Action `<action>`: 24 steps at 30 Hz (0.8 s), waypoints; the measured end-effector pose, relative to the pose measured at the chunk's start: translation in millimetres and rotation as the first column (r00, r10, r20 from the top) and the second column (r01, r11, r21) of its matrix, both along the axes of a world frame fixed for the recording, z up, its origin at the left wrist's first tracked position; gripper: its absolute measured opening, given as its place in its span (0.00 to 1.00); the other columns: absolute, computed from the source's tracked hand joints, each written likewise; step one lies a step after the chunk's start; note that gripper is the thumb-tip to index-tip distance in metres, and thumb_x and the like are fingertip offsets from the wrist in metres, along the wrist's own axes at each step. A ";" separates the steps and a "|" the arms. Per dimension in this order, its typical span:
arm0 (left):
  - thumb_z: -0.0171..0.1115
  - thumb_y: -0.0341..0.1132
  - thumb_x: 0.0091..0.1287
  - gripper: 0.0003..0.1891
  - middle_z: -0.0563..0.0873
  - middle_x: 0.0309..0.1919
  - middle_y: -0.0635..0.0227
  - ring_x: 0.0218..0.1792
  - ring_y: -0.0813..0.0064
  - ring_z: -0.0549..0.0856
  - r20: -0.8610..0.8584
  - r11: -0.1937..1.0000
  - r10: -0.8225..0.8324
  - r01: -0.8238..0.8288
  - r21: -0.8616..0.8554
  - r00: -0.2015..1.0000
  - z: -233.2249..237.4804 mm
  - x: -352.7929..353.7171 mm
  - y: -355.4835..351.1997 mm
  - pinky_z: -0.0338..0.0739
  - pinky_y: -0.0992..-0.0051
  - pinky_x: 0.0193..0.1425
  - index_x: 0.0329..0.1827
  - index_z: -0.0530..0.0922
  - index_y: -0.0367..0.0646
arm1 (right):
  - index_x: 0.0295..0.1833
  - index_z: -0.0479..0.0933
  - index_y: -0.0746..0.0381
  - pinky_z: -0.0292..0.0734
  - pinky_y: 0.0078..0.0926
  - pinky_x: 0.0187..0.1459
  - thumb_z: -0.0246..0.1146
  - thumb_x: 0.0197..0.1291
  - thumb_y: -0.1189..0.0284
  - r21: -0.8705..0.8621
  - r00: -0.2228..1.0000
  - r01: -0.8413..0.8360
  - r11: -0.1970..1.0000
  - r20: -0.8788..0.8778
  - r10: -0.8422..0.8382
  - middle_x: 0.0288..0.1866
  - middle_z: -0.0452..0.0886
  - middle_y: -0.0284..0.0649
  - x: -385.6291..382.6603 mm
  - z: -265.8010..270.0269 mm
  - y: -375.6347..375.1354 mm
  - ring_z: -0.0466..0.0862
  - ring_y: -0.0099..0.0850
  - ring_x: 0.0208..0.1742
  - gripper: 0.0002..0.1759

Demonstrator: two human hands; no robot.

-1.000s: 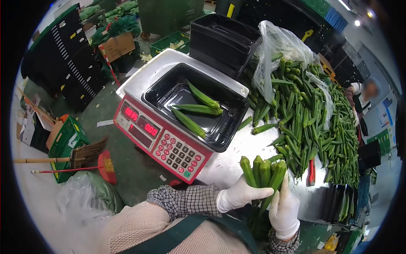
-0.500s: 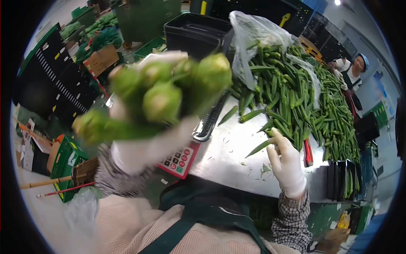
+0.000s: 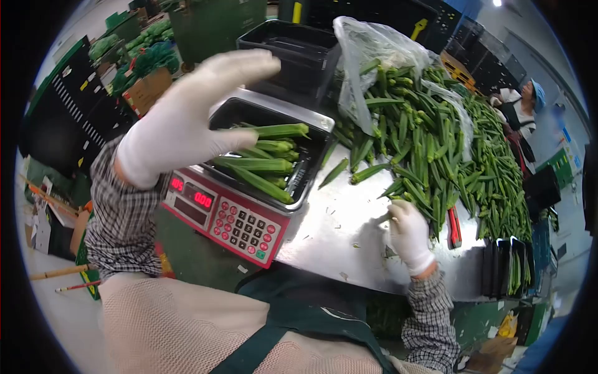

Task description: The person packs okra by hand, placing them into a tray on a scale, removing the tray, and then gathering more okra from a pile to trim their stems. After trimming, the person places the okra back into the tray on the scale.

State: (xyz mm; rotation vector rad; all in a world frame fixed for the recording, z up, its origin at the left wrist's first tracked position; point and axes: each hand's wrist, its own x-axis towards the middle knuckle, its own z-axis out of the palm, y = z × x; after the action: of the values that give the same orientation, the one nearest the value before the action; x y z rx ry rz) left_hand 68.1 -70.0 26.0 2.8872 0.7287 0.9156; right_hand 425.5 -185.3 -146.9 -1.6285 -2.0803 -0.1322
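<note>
My left hand [image 3: 180, 118], in a white glove, is open above a black tray [image 3: 305, 181] on a red-framed digital scale [image 3: 246, 227]. Several okra pods [image 3: 265, 163] lie in the tray, side by side, just below my thumb. My right hand [image 3: 411, 234], also gloved, is low over the metal table at the near edge of a large okra heap [image 3: 430, 137]. Its fingers are bent together, and whatever they hold is hidden. Red digits glow on the scale's display [image 3: 194, 196].
Clear plastic bagging [image 3: 358, 75] drapes over the heap's left side. Stacked black trays [image 3: 280, 43] stand behind the scale. A red-handled tool [image 3: 455, 227] lies right of my right hand, near more black trays [image 3: 507, 265]. A co-worker [image 3: 520, 112] stands at the far right.
The okra bunch has left my left hand and lies in the tray on the scale. That hand has opened and moved left. My right hand's fingers have drawn together.
</note>
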 end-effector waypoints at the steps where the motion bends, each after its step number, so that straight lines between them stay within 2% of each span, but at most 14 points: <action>1: 0.67 0.30 0.48 0.31 0.76 0.56 0.52 0.58 0.56 0.74 0.153 0.998 0.039 -0.046 0.045 0.987 4.7 0.5 -15.9 0.67 0.66 0.63 0.59 0.71 0.34 | 0.43 0.76 0.65 0.75 0.31 0.45 0.59 0.48 0.86 0.105 0.995 -0.009 0.994 -0.094 0.019 0.42 0.78 0.46 -2.2 10.9 -1.4 0.79 0.44 0.43 0.14; 2: 0.64 0.31 0.54 0.21 0.81 0.48 0.52 0.50 0.58 0.80 0.389 0.987 0.036 0.029 -0.160 0.921 1.7 6.6 -40.6 0.72 0.67 0.57 0.50 0.76 0.30 | 0.44 0.75 0.64 0.76 0.32 0.44 0.61 0.49 0.85 0.165 0.978 -0.008 0.986 -0.204 0.042 0.44 0.78 0.46 -2.7 17.5 -3.3 0.80 0.43 0.42 0.14; 3: 0.63 0.32 0.57 0.15 0.83 0.43 0.53 0.44 0.59 0.82 0.425 0.922 -0.006 0.169 -0.348 0.905 -4.7 9.7 -63.8 0.76 0.67 0.50 0.44 0.78 0.29 | 0.46 0.75 0.65 0.76 0.31 0.46 0.61 0.51 0.86 0.193 0.966 0.006 0.981 -0.254 0.044 0.46 0.77 0.47 -7.8 27.6 -10.1 0.80 0.43 0.45 0.15; 4: 0.64 0.31 0.58 0.12 0.84 0.38 0.56 0.40 0.62 0.84 0.522 0.738 -0.122 0.428 -0.521 0.845 -30.8 18.7 -76.8 0.78 0.70 0.44 0.40 0.80 0.31 | 0.46 0.75 0.66 0.76 0.31 0.46 0.61 0.50 0.87 0.247 0.968 -0.007 0.969 -0.242 0.069 0.48 0.76 0.48 -15.5 36.6 -15.3 0.79 0.43 0.46 0.16; 5: 0.64 0.30 0.60 0.10 0.85 0.37 0.57 0.39 0.66 0.84 0.442 0.626 -0.279 0.511 -0.589 0.852 -48.0 35.8 -84.6 0.78 0.72 0.44 0.40 0.81 0.33 | 0.46 0.75 0.66 0.76 0.32 0.47 0.61 0.48 0.88 0.300 0.970 -0.018 0.954 -0.228 0.090 0.49 0.76 0.49 -23.4 44.9 -21.3 0.79 0.44 0.47 0.17; 7: 0.61 0.30 0.63 0.09 0.85 0.39 0.60 0.41 0.71 0.84 0.517 0.326 -0.193 0.551 -0.768 0.834 -109.3 77.8 -108.8 0.77 0.74 0.47 0.42 0.80 0.33 | 0.46 0.75 0.66 0.76 0.32 0.47 0.61 0.47 0.88 0.266 0.977 -0.109 0.958 -0.147 0.152 0.52 0.74 0.51 -37.1 58.2 -33.5 0.78 0.45 0.49 0.17; 8: 0.56 0.38 0.67 0.13 0.83 0.33 0.66 0.35 0.76 0.83 0.613 0.342 -0.036 0.586 -0.735 0.790 -143.9 102.2 -117.6 0.77 0.77 0.42 0.43 0.79 0.36 | 0.47 0.75 0.66 0.75 0.32 0.48 0.61 0.47 0.88 0.251 0.966 -0.158 0.955 -0.161 0.202 0.52 0.74 0.53 -41.9 59.6 -38.1 0.78 0.46 0.49 0.19; 9: 0.55 0.41 0.68 0.15 0.83 0.35 0.67 0.37 0.76 0.82 0.642 0.034 0.143 0.645 -0.764 0.753 -160.7 119.1 -117.3 0.76 0.76 0.44 0.47 0.77 0.37 | 0.50 0.72 0.66 0.70 0.33 0.56 0.57 0.49 0.91 0.199 0.955 -0.196 0.960 -0.182 0.233 0.54 0.73 0.51 -42.6 57.3 -45.3 0.75 0.45 0.54 0.21; 10: 0.53 0.44 0.69 0.18 0.82 0.37 0.68 0.39 0.75 0.81 0.620 -0.260 0.320 0.696 -0.670 0.717 -173.2 132.5 -115.3 0.76 0.75 0.47 0.51 0.75 0.38 | 0.51 0.71 0.66 0.71 0.34 0.56 0.57 0.48 0.92 0.184 0.951 -0.212 0.960 -0.185 0.246 0.54 0.73 0.51 -43.0 58.1 -51.7 0.75 0.45 0.55 0.22; 13: 0.48 0.48 0.71 0.22 0.81 0.44 0.65 0.44 0.72 0.80 0.608 -0.528 0.585 0.821 -0.217 0.537 -208.1 170.8 -118.6 0.74 0.70 0.51 0.59 0.69 0.39 | 0.51 0.71 0.64 0.72 0.35 0.55 0.57 0.48 0.92 0.130 0.936 -0.256 0.958 -0.214 0.280 0.54 0.72 0.50 -39.2 43.9 -63.2 0.75 0.45 0.55 0.23; 17: 0.48 0.45 0.72 0.21 0.79 0.46 0.62 0.46 0.70 0.80 0.635 -0.506 0.646 0.861 -0.060 0.423 -229.3 189.7 -116.0 0.75 0.67 0.52 0.59 0.67 0.39 | 0.47 0.76 0.63 0.75 0.35 0.46 0.62 0.44 0.88 -0.026 0.944 -0.328 0.944 -0.032 0.327 0.47 0.77 0.49 -41.5 38.1 -64.8 0.78 0.45 0.46 0.21; 21: 0.47 0.40 0.72 0.14 0.80 0.43 0.60 0.42 0.68 0.82 0.533 -0.381 0.754 0.917 -0.122 0.384 -239.8 187.9 -107.9 0.77 0.69 0.47 0.51 0.70 0.39 | 0.47 0.75 0.67 0.74 0.34 0.48 0.60 0.47 0.88 0.055 0.977 -0.102 0.993 -0.183 0.111 0.47 0.77 0.48 -13.0 38.2 -49.4 0.78 0.46 0.46 0.18; 22: 0.49 0.40 0.71 0.14 0.80 0.41 0.62 0.39 0.71 0.81 0.495 -0.388 0.769 0.911 -0.143 0.405 -237.7 187.1 -107.7 0.77 0.72 0.44 0.50 0.70 0.39 | 0.48 0.74 0.68 0.74 0.32 0.48 0.59 0.50 0.87 -0.016 0.975 -0.017 1.000 -0.223 0.013 0.46 0.77 0.49 -6.5 38.2 -39.5 0.78 0.45 0.46 0.17; 24: 0.52 0.40 0.70 0.14 0.80 0.38 0.64 0.36 0.75 0.81 0.470 -0.403 0.757 0.891 -0.209 0.453 -235.7 186.6 -109.1 0.77 0.76 0.40 0.49 0.70 0.39 | 0.46 0.75 0.68 0.75 0.30 0.44 0.59 0.52 0.85 -0.057 0.971 -0.010 0.998 -0.240 -0.004 0.45 0.77 0.48 -0.8 33.7 -13.7 0.79 0.42 0.44 0.14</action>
State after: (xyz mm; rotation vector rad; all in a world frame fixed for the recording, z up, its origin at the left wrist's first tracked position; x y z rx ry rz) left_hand 254.7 -179.1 -209.6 0.1661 0.2982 0.6832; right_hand 424.7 -199.0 -113.1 -1.5879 -1.9172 0.1226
